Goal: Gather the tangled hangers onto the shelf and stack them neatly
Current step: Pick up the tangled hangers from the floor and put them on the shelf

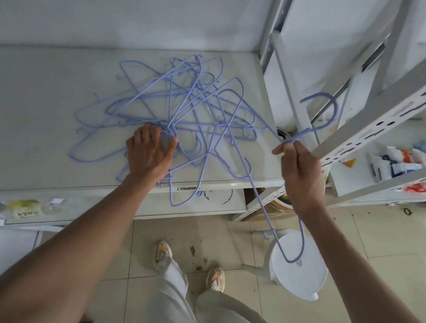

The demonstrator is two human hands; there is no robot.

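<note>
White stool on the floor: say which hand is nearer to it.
Right. The right hand holds a hanger above the white stool; the left hand rests on the hanger pile, farther away.

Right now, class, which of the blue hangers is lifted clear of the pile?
The hanger pinched at its neck by the right hand, hanging past the shelf edge; the rest lie tangled flat.

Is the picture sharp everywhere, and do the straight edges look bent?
Head view: light is soft and even, without hard shadows; the tangled hangers and the left hand are fairly sharp; the hook of the hanger pinched by the right hand is blurred; the wide lens bends the shelf edge and tilts the rack posts.
</note>
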